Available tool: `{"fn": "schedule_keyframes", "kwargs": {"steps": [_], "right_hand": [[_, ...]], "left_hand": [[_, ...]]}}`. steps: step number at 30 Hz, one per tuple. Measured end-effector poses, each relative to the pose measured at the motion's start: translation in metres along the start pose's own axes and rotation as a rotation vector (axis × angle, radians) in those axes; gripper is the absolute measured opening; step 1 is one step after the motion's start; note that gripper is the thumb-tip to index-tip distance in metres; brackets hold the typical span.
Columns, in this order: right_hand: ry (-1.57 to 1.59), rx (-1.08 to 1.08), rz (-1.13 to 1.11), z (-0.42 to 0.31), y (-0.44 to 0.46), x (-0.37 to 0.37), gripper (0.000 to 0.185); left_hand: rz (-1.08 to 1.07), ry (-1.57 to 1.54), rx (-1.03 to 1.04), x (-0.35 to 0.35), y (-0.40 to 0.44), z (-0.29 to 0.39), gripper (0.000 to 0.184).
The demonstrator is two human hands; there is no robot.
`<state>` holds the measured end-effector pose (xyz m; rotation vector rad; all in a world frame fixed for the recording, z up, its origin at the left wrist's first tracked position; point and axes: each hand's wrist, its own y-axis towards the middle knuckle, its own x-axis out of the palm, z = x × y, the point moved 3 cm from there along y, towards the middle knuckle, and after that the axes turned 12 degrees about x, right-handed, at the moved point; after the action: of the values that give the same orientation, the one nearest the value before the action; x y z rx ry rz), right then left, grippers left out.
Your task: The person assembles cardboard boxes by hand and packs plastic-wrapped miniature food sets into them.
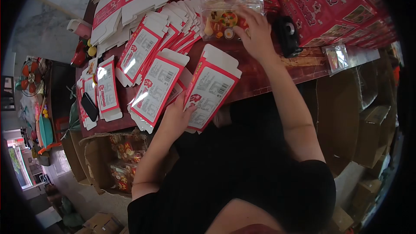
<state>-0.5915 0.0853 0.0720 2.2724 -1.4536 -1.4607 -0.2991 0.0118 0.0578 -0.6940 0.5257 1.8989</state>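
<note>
My left hand (175, 118) grips the lower left edge of a flat red-and-white carton (210, 89), its thumb on the printed face. The carton is tilted, with white flaps at its top end. At the back of the table, my right hand (255, 34) lies over the right side of a clear plastic pack (220, 21) of small colourful pieces. Its thumb and fingers are apart, and whether they press on the plastic is hard to see. Beside my left hand, another flat carton (158, 86) tops a fanned pile.
A black tape dispenser (287, 37) stands right of the pack, by stacked red boxes (333, 4). More flat cartons (130, 2) and a phone (89, 106) lie leftward. Below the table edge, a cardboard box (99, 164) holds packs. A small clear packet (336, 58) is at right.
</note>
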Motion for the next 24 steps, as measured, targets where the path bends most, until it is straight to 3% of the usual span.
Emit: {"fn": "schedule_keyframes", "kwargs": {"steps": [2,5,8,11,14,17,20,24], "right_hand": [[-0.294,-0.093,0.064,0.014,0.026,0.013,0.046],[-0.467,-0.068,-0.143,0.036,0.043,0.033,0.042],[-0.385,-0.156,-0.139,0.046,0.049,0.028,0.038],[-0.055,0.209,-0.565,0.050,0.048,0.011,0.035],[0.139,0.358,-0.620,0.043,0.028,-0.014,0.034],[0.355,0.466,-0.502,0.053,-0.016,-0.013,0.036],[0.820,0.814,-0.672,0.063,-0.074,0.005,0.055],[1.395,1.111,-0.663,0.040,-0.116,0.015,0.042]], "left_hand": [[0.063,-0.047,-0.024,-0.003,-0.001,-0.007,0.045],[0.129,-0.127,-0.154,-0.009,-0.003,-0.012,0.043],[0.230,-0.219,-0.208,-0.016,-0.005,-0.012,0.041],[0.359,-0.256,-0.106,-0.026,-0.008,-0.019,0.041],[0.428,-0.308,-0.066,-0.034,-0.007,-0.015,0.039],[0.453,-0.355,-0.054,-0.037,-0.009,-0.022,0.041],[0.491,-0.361,-0.039,-0.038,-0.009,-0.026,0.042],[0.545,-0.474,-0.095,-0.034,-0.009,-0.029,0.037]]}}
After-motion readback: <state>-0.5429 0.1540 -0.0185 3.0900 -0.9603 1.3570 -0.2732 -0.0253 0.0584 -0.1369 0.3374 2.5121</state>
